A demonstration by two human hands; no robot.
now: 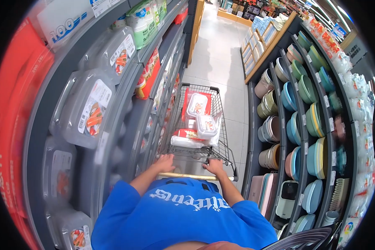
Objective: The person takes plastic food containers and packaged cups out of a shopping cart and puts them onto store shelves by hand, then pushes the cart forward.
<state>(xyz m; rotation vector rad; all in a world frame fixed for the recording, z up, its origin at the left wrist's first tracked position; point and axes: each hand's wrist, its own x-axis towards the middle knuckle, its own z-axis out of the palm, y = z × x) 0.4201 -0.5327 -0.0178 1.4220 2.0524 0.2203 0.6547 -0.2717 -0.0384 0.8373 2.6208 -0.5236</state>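
- Left hand (164,163): at the near end of the shopping cart (214,88), just past the yellow handle bar (187,176). Fingers together and pointing forward; can't tell if they wrap anything.
- Right hand (214,166): same height, right side of the handle, forearm crossing over the bar. Fingers bent over the rear frame; can't tell how tight.
- Cart: straight ahead of the person, between two shelf runs, basket pointing up the aisle.
- Load: white-lidded container (197,104) toward the front, lying on a red pack (186,109). Clear labelled container (206,126) nearer and to the right. Red-and-white pack (188,137) across the near end.
- Left margin: tight. Basket's left side runs near the left shelving (142,63), left hand also near its edge. Closest obstacle on that side.
- Right margin: better. Strip of tile floor (234,109) shows between the basket and the right shelving (251,137).
- Ahead: floor runs on past the basket front. Wooden-edged rack (267,46) bounds it on the right, a wooden panel (195,33) on the left.
- Left shelves carry clear plastic containers (89,110), partly blurred, fronts close to the shelf lips.
- Right shelves carry nested basins (316,118) and bins (269,128), also close to the lips.
- Blue shirt (183,212) sits right behind the handle, just beside it in view; can't tell if touching.
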